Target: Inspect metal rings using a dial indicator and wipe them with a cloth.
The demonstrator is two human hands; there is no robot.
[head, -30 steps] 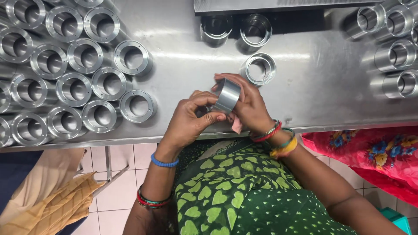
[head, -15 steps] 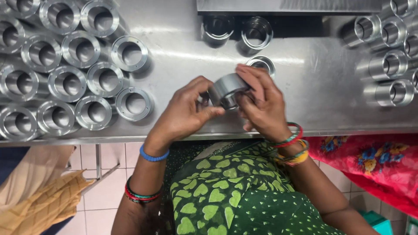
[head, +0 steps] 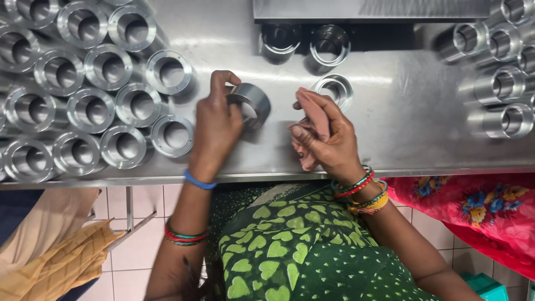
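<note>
We see the left hand (head: 216, 129) closed around a shiny metal ring (head: 251, 104), fingers over its top edge, thumb side hidden. The ring sits tilted on its side, low over the steel table (head: 401, 139), just right of the packed rows.

The right hand (head: 326, 136) is curled shut on a small pink cloth (head: 313, 114), pinched between thumb and fingers, apart from the ring.

To the left, many like rings stand upright in a tight cluster (head: 89, 95), touching one another. One single ring (head: 333, 89) lies flat just beyond the right hand. Two more rings (head: 305, 40) sit in shadow under a metal shelf (head: 368, 8). Longer metal sleeves (head: 499, 83) lie on their sides at the far right. A red flowered cloth (head: 485, 206) hangs below the table edge.
</note>
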